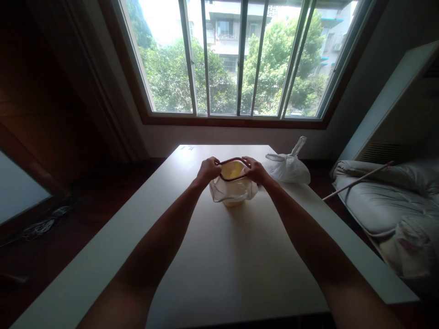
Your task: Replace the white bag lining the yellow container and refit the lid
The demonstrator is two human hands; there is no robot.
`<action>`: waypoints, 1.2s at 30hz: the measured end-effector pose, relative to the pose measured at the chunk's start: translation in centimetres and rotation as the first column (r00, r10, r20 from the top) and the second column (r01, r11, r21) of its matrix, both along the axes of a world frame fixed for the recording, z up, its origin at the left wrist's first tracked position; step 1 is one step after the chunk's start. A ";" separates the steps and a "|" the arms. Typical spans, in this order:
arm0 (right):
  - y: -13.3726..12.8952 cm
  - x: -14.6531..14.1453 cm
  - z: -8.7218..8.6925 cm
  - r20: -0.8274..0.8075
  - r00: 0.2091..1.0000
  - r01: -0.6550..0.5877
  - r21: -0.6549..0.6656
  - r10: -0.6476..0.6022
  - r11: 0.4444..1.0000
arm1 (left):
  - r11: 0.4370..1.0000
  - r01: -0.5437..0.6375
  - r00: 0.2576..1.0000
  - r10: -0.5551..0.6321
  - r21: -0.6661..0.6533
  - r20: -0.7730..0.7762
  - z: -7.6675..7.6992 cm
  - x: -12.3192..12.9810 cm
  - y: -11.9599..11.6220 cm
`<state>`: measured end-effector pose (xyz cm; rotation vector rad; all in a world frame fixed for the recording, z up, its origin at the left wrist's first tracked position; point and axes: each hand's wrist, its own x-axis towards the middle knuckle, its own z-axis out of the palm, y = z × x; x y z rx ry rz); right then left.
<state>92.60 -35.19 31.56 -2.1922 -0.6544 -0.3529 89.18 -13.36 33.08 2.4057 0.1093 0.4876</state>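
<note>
A clear plastic liner (228, 195) already sits over the small yellowish bin (236, 204), its loose skirt hanging down around the outside, so the lining looks mostly done. The brown rim ring (233, 179) is at the bin's mouth but not yet let go of; whether it is seated all the way round cannot be told from here, and settling that, with any tidying of the loose skirt, appears to be what is left. The left hand (210, 169) has its fingers closed on the ring's left side, and the right hand (254, 170) grips the opposite side. The bin therefore stands between and slightly below the two hands, upright on the white table (206, 260), with its yellow inside showing through the ring. Just beyond the right hand, a knotted white plastic bag (290, 170) rests near the table's right edge.
</note>
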 end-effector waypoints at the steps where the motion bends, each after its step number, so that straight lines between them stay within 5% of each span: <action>1: -0.2 0.4 0.1 -0.016 1.000 0.010 0.006 -0.010 1.000 | 1.000 0.000 1.000 0.001 0.024 -0.031 0.3 -0.3 0.3; 6: -0.8 2.2 1.1 -0.043 0.999 0.023 -0.053 -0.026 0.998 | 0.991 0.049 0.985 -0.028 0.128 -0.168 1.6 -1.8 0.8; 12: -0.6 2.0 2.8 0.050 0.991 0.129 -0.115 -0.124 0.985 | 0.966 0.038 0.992 -0.006 0.256 -0.124 3.0 -2.7 0.0; 19: -0.8 -0.7 5.2 0.073 0.967 0.252 -0.121 -0.245 0.960 | 0.994 0.037 0.999 -0.034 0.108 -0.022 4.9 -1.0 0.1; 24: -0.3 -3.1 5.3 0.123 0.938 0.340 -0.126 -0.325 0.932 | 0.977 0.064 0.975 -0.105 -0.205 -0.196 4.3 -0.7 -0.3; 31: 0.0 -5.3 4.9 0.029 0.961 0.275 -0.212 -0.275 0.938 | 0.996 0.075 0.993 -0.071 0.044 -0.098 3.6 -1.0 -0.1; 36: 0.0 -6.0 4.4 -0.002 0.966 0.248 -0.248 -0.257 0.936 | 0.990 0.099 0.994 -0.095 0.100 -0.050 2.8 -0.7 -0.4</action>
